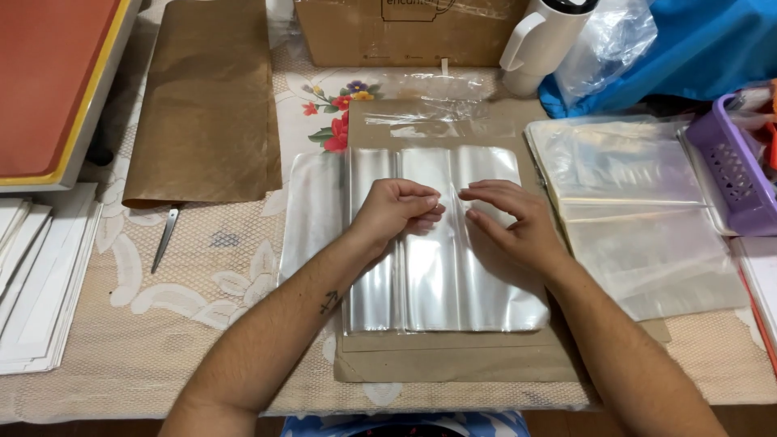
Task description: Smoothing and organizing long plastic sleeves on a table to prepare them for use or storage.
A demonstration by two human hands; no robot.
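Observation:
A stack of clear plastic bags (441,275) lies on a brown cardboard sheet (453,360) in the middle of the table. My left hand (392,210) rests on the upper part of the stack, fingers curled and pinching at a fold of the top bag. My right hand (514,222) lies next to it with fingers spread, pressing the plastic flat. The fingertips of both hands nearly meet over the centre of the stack. More clear plastic (312,210) sticks out from under the stack on the left.
Another pile of clear bags (631,202) lies to the right, beside a purple basket (740,174). Brown paper (206,105) and scissors (166,239) lie at left, white sheets (36,275) at the left edge. A cardboard box (405,32) and white jug (542,40) stand behind.

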